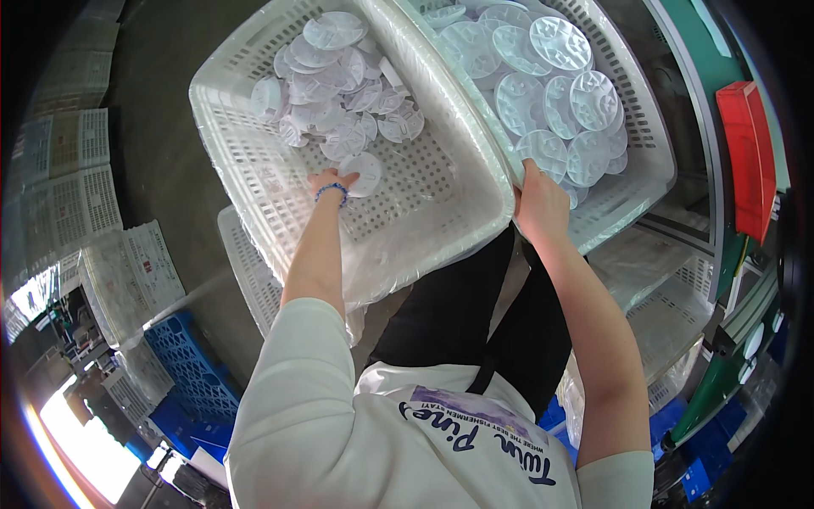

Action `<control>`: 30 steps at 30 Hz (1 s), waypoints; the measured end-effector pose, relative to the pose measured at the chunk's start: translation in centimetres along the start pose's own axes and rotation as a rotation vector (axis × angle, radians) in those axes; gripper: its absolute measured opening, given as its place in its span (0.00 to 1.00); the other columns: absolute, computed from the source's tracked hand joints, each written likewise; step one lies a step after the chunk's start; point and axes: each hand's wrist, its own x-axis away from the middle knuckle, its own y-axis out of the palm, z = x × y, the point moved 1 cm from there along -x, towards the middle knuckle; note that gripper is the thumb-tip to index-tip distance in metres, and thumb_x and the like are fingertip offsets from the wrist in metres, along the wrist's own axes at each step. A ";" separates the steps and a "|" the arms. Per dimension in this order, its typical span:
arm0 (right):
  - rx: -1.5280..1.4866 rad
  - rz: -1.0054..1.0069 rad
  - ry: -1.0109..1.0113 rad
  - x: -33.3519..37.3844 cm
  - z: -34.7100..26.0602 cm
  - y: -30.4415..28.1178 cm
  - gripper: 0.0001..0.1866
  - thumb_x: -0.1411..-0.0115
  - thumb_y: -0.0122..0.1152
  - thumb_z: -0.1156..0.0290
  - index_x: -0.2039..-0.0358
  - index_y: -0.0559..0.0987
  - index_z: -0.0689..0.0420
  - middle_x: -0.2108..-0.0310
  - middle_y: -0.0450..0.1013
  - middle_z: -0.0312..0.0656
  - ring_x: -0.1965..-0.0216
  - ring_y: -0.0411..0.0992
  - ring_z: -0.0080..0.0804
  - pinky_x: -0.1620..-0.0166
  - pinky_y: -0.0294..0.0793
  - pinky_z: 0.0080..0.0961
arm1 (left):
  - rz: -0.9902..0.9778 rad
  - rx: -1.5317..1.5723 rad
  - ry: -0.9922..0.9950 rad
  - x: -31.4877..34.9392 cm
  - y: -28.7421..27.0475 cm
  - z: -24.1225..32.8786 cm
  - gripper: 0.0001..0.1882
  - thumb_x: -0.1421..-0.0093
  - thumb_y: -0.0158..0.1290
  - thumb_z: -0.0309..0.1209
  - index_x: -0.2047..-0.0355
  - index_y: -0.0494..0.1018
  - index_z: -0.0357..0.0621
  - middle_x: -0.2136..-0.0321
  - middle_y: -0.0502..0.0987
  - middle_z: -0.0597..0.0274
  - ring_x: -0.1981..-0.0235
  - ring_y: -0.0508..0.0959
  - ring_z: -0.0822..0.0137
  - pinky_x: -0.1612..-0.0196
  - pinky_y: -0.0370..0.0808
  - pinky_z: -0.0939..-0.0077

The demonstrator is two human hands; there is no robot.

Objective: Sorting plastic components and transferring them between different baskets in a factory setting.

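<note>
A white plastic basket, lined with clear film, holds a heap of round white plastic discs toward its far end. Reaching down into it, my left hand has its fingers closed on the edge of one white disc, just nearer than the heap. On the right stands a second white basket, filled with larger clear round plastic pieces. My right hand is closed around the basket rim where the two baskets meet. Its far fingers are partly hidden.
A red bin sits on the green-edged bench at the right. Stacked white crates line the left side, with a blue plastic pallet nearer. Another white crate shows below the left basket. My legs stand close against the baskets.
</note>
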 end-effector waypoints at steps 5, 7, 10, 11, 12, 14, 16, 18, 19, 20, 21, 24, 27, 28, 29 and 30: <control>0.009 0.008 -0.035 0.0 -1.2 -0.1 0.15 0.49 0.59 0.69 0.61 0.69 0.59 0.73 0.73 0.51 0.68 0.73 0.52 0.66 0.69 0.45 | -0.095 0.362 -0.134 0.0 2.3 -2.1 0.36 0.57 0.63 0.50 0.52 0.72 0.41 0.54 0.73 0.49 0.57 0.77 0.59 0.51 0.71 0.72; 0.029 0.002 -0.028 0.1 -1.4 0.2 0.16 0.48 0.59 0.67 0.61 0.68 0.59 0.72 0.73 0.52 0.67 0.73 0.52 0.65 0.69 0.46 | -0.139 0.414 -0.092 1.0 1.5 -1.7 0.34 0.56 0.62 0.49 0.52 0.71 0.41 0.55 0.74 0.51 0.58 0.77 0.60 0.52 0.73 0.70; 0.058 0.002 -0.018 0.0 -0.3 1.2 0.15 0.47 0.57 0.67 0.61 0.68 0.59 0.72 0.74 0.52 0.66 0.73 0.53 0.65 0.68 0.47 | -0.388 0.742 -0.136 5.8 -1.3 0.7 0.31 0.52 0.61 0.46 0.52 0.68 0.41 0.58 0.75 0.54 0.59 0.77 0.61 0.55 0.75 0.66; 0.110 -0.011 0.001 0.1 -0.3 1.1 0.14 0.47 0.55 0.67 0.61 0.68 0.58 0.72 0.74 0.53 0.66 0.73 0.55 0.65 0.68 0.48 | -0.582 1.019 -0.225 8.4 -3.7 1.4 0.29 0.51 0.60 0.44 0.52 0.67 0.42 0.59 0.75 0.56 0.60 0.77 0.62 0.57 0.77 0.63; 0.126 0.024 -0.020 0.2 -0.1 1.0 0.13 0.46 0.54 0.68 0.62 0.68 0.58 0.71 0.74 0.53 0.66 0.73 0.54 0.64 0.69 0.48 | -0.630 1.116 -0.140 11.2 -6.9 1.5 0.28 0.50 0.59 0.44 0.53 0.66 0.42 0.61 0.75 0.56 0.62 0.78 0.63 0.61 0.78 0.66; 0.145 0.043 -0.038 0.5 -0.3 0.7 0.12 0.46 0.54 0.69 0.62 0.69 0.58 0.71 0.74 0.52 0.65 0.73 0.54 0.63 0.69 0.48 | -0.547 1.258 0.047 15.5 -12.5 -1.8 0.24 0.47 0.56 0.43 0.54 0.66 0.44 0.62 0.74 0.60 0.66 0.79 0.66 0.64 0.79 0.70; 0.172 0.041 -0.032 0.1 0.2 0.8 0.12 0.46 0.54 0.68 0.61 0.69 0.58 0.71 0.74 0.52 0.65 0.73 0.55 0.62 0.69 0.48 | -0.318 1.298 0.167 20.8 -18.8 -5.3 0.26 0.45 0.55 0.38 0.48 0.65 0.40 0.60 0.74 0.61 0.64 0.77 0.70 0.63 0.78 0.74; 0.173 0.042 -0.077 0.1 -0.1 0.9 0.13 0.46 0.54 0.68 0.61 0.69 0.58 0.70 0.74 0.53 0.64 0.73 0.55 0.62 0.69 0.48 | -0.134 1.140 0.304 22.1 -21.3 -12.1 0.25 0.44 0.54 0.37 0.48 0.67 0.40 0.60 0.75 0.65 0.62 0.76 0.74 0.60 0.75 0.78; 0.148 0.057 -0.089 0.2 -0.6 0.9 0.14 0.47 0.53 0.70 0.59 0.69 0.58 0.70 0.74 0.53 0.64 0.72 0.55 0.62 0.69 0.49 | -0.001 0.907 0.258 22.1 -21.6 -15.8 0.23 0.44 0.54 0.34 0.50 0.67 0.36 0.59 0.74 0.60 0.60 0.76 0.69 0.58 0.75 0.74; 0.127 0.076 -0.090 0.4 -0.8 0.6 0.16 0.47 0.53 0.72 0.57 0.68 0.59 0.69 0.74 0.54 0.64 0.72 0.55 0.62 0.69 0.49 | 0.012 0.908 0.247 22.5 -21.7 -17.5 0.23 0.44 0.54 0.34 0.50 0.67 0.36 0.59 0.74 0.60 0.60 0.76 0.69 0.58 0.75 0.74; 0.101 0.064 -0.081 0.8 -1.2 0.1 0.16 0.47 0.52 0.72 0.57 0.68 0.59 0.68 0.74 0.55 0.62 0.72 0.55 0.61 0.69 0.49 | 0.067 0.471 0.153 23.0 -21.8 -18.6 0.19 0.44 0.53 0.34 0.53 0.70 0.41 0.59 0.74 0.58 0.60 0.76 0.65 0.58 0.74 0.74; 0.101 0.045 -0.051 0.8 -1.0 -0.2 0.16 0.47 0.53 0.72 0.57 0.68 0.59 0.66 0.74 0.56 0.61 0.71 0.55 0.61 0.68 0.48 | 0.285 -0.118 0.241 22.6 -19.7 -20.3 0.14 0.46 0.54 0.35 0.59 0.74 0.46 0.58 0.74 0.55 0.59 0.75 0.59 0.58 0.73 0.71; 0.150 0.039 -0.061 0.2 -0.3 0.7 0.16 0.48 0.54 0.71 0.57 0.68 0.59 0.68 0.74 0.56 0.62 0.72 0.54 0.61 0.68 0.48 | 0.467 0.000 0.519 20.7 -19.7 -14.4 0.13 0.46 0.55 0.34 0.60 0.74 0.50 0.53 0.71 0.56 0.54 0.72 0.59 0.56 0.73 0.67; 0.155 0.049 -0.036 0.2 -0.5 0.7 0.16 0.48 0.54 0.71 0.57 0.68 0.59 0.68 0.74 0.56 0.62 0.72 0.54 0.61 0.68 0.48 | 0.469 0.256 0.577 20.4 -20.1 -11.2 0.14 0.46 0.55 0.34 0.58 0.74 0.53 0.49 0.68 0.59 0.51 0.71 0.62 0.54 0.73 0.65; 0.153 0.015 -0.020 0.4 -0.6 0.4 0.16 0.48 0.53 0.71 0.58 0.68 0.59 0.69 0.74 0.55 0.63 0.72 0.54 0.62 0.68 0.48 | 0.399 0.356 0.634 19.2 -19.7 -7.9 0.14 0.47 0.55 0.32 0.58 0.75 0.52 0.51 0.70 0.60 0.52 0.72 0.62 0.54 0.73 0.63; 0.147 -0.019 -0.008 0.4 -0.9 0.3 0.15 0.48 0.53 0.72 0.59 0.68 0.59 0.70 0.74 0.55 0.64 0.73 0.54 0.62 0.68 0.48 | 0.387 0.360 0.660 17.5 -18.3 -5.2 0.14 0.47 0.55 0.32 0.58 0.75 0.52 0.51 0.70 0.60 0.52 0.72 0.62 0.54 0.73 0.63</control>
